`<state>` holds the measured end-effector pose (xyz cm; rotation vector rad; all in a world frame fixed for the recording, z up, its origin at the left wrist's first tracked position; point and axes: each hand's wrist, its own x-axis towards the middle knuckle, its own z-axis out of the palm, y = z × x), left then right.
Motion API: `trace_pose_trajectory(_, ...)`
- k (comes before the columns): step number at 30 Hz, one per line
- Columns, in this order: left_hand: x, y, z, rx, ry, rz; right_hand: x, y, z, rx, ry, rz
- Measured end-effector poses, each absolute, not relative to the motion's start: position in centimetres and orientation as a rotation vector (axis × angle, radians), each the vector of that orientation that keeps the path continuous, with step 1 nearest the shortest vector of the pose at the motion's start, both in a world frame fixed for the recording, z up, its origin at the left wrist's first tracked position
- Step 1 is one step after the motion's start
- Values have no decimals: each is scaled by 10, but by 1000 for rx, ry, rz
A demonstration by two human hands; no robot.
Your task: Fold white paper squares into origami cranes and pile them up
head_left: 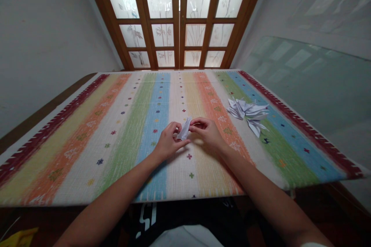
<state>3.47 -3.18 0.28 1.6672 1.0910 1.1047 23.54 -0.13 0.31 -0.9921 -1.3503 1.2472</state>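
Wood-framed window (179, 19) behind a striped mat (136, 100)

Frosted panes etched with bamboo let in soft daylight. A plain white left wall (49, 46) and a paler right wall (313, 7), glossy with faint reflections, close in on both sides, and the mat's colored stripes run toward the window.

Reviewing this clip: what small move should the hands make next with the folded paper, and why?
Probably press its crease flatter: the left hand and right hand hold the narrow folded white paper between them, and it looks not fully flattened.
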Motion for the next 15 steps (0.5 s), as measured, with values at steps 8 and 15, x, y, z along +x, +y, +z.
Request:
trace_pose_trajectory(8,37,-30,-4,1447,953,1053,234,0,-1,-1004,-1330,1236)
trace_pose_trajectory(15,36,-29,-4,1443,922,1043,240,1,2,-1024,-1438,1122)
